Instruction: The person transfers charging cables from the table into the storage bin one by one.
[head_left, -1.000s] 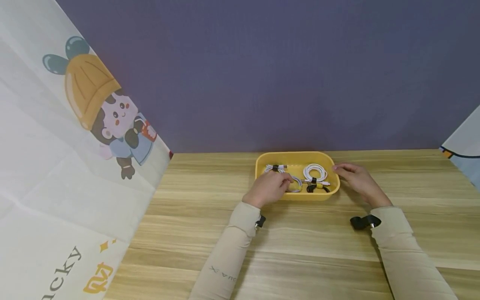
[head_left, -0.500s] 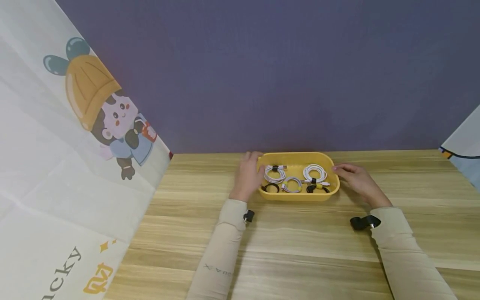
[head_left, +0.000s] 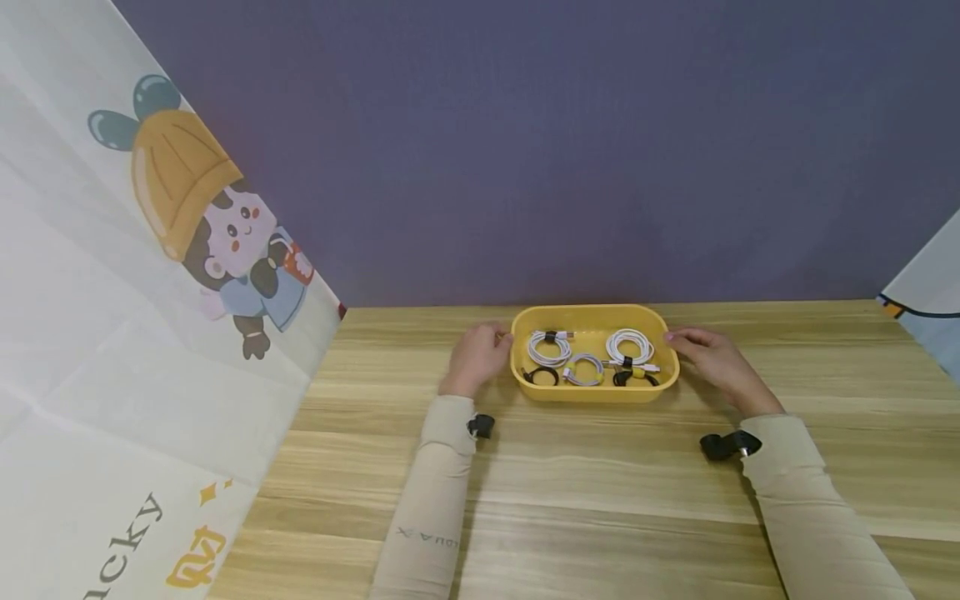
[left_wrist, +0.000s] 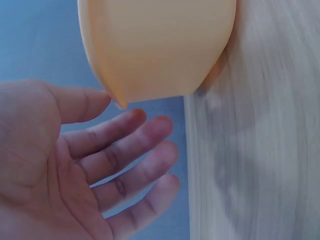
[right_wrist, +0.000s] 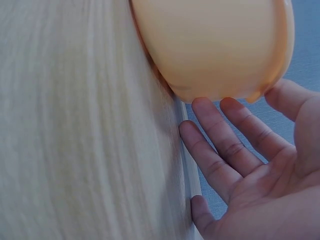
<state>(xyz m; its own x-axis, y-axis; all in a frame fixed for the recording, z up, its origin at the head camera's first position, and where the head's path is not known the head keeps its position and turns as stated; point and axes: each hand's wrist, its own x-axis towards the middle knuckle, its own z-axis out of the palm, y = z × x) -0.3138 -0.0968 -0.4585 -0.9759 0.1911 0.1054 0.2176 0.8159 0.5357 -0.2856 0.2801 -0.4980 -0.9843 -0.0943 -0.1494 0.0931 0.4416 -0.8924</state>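
A yellow plastic tray (head_left: 592,395) stands on the table near its back edge, holding several coiled cables. Two white coils, the left one (head_left: 549,350) and the right one (head_left: 630,344), have black ties. A pale grey coil (head_left: 584,371) lies between them, in front. Small black cables sit at front left (head_left: 543,377) and front right (head_left: 634,379), the latter with a yellow tie. My left hand (head_left: 478,358) has its thumb at the left end's rim, fingers spread loosely just off the wall. My right hand (head_left: 716,367) pinches the right end, thumb on the rim and fingertips against the outer wall.
The wood-grain table (head_left: 600,500) runs up to a dark blue-purple panel (head_left: 540,150) right behind the tray. On the left hangs a white sheet (head_left: 90,333) with a cartoon figure. A black camera (head_left: 723,446) is strapped at the right wrist.
My left hand has come out of the tray from the grey coil, passed over the left rim and settled outside that end. The right hand stays at the right end; the cables lie still.
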